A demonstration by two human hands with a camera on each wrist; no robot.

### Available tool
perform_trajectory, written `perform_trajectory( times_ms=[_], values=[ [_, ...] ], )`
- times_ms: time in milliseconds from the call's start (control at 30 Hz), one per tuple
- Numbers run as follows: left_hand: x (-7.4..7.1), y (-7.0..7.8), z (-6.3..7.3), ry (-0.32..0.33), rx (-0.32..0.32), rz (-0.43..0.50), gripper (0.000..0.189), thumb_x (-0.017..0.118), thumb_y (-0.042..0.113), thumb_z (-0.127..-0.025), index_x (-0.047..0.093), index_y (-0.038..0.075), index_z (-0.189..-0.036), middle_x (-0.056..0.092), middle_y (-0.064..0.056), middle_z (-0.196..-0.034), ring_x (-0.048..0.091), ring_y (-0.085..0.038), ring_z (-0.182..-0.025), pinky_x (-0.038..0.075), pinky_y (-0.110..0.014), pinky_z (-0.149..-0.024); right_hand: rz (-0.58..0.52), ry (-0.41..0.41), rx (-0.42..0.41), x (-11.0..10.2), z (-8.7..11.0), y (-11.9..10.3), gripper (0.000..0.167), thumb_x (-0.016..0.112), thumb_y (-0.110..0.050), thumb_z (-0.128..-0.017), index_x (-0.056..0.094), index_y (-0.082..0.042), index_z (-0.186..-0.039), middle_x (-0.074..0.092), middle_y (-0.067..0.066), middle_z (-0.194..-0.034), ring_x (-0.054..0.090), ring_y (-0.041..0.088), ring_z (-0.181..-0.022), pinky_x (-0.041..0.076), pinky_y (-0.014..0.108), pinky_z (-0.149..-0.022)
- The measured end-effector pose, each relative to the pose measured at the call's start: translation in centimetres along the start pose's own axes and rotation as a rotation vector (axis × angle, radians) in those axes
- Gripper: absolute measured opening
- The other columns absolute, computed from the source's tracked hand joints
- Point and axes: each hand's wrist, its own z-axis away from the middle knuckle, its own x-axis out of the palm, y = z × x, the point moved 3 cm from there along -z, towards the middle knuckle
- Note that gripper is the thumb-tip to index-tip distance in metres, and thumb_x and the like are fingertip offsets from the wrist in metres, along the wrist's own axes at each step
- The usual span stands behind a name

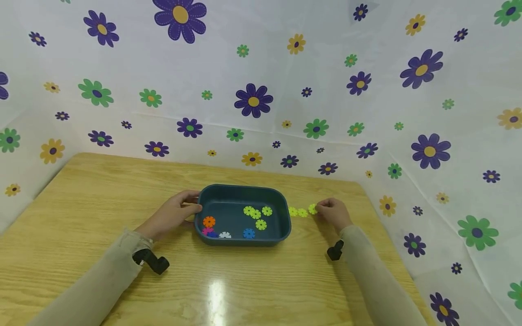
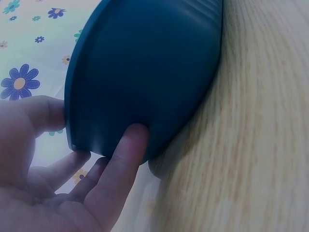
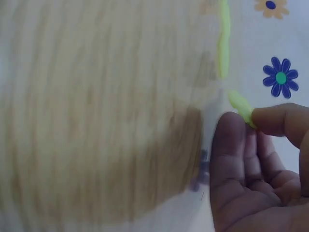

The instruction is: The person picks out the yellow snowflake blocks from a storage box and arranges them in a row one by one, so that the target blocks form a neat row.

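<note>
My left hand [image 1: 173,215] holds the left end of a dark teal plastic bin [image 1: 240,242]; in the left wrist view its fingertips [image 2: 135,137] touch the outer wall and another digit reaches the rim. Inside the bin lie several notched flower-like discs: yellow-green ones [image 1: 267,211], an orange one [image 1: 209,221], a blue one [image 1: 249,233], plus pink, dark blue and white ones. Right of the bin, my right hand [image 1: 334,213] pinches a yellow-green notched disc [image 3: 241,107] between thumb and finger. Two yellow-green discs [image 1: 302,213] sit in a row between it and the bin.
The bin stands on a wood-grain table [image 1: 122,194]. White sheeting with printed flowers [image 1: 277,68] rises behind the table and along both sides. Black wrist devices [image 1: 157,262] are strapped over both sleeves.
</note>
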Motion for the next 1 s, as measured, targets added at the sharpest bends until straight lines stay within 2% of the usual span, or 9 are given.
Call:
perform_trajectory(
  times_ms=[233,633,1000],
  values=[
    [0.01,0.04,0.03,-0.011,0.003,-0.008,0.058,0.06,0.02,-0.106,0.037,0.004,-0.157,0.042,-0.026,-0.149,0.054,-0.043,-0.129,0.063,-0.044,-0.086,-0.053,-0.046,0.076,-0.04,-0.35,1.03,0.025,0.062,-0.011,-0.101,0.063,0.007,-0.118,0.066,0.017,-0.112,0.069,0.015,-0.084,0.062,0.027,-0.077],
    [0.03,0.14,0.18,-0.001,0.007,-0.018,0.057,0.06,0.02,-0.106,0.038,0.004,-0.156,0.043,-0.026,-0.149,0.055,-0.043,-0.127,0.063,-0.043,-0.086,-0.002,-0.055,0.078,0.28,-0.86,1.03,0.022,0.063,-0.013,-0.101,0.067,0.005,-0.112,0.069,0.012,-0.104,0.067,0.014,-0.082,0.061,0.025,-0.075],
    [-0.01,0.08,0.19,-0.006,-0.004,-0.019,0.058,0.06,0.022,-0.106,0.038,0.005,-0.157,0.043,-0.026,-0.15,0.054,-0.042,-0.129,0.063,-0.044,-0.087,0.029,-0.063,0.095,0.22,-0.84,1.09,0.022,0.062,-0.012,-0.101,0.066,0.005,-0.114,0.067,0.015,-0.113,0.066,0.016,-0.089,0.06,0.028,-0.079]
  ],
)
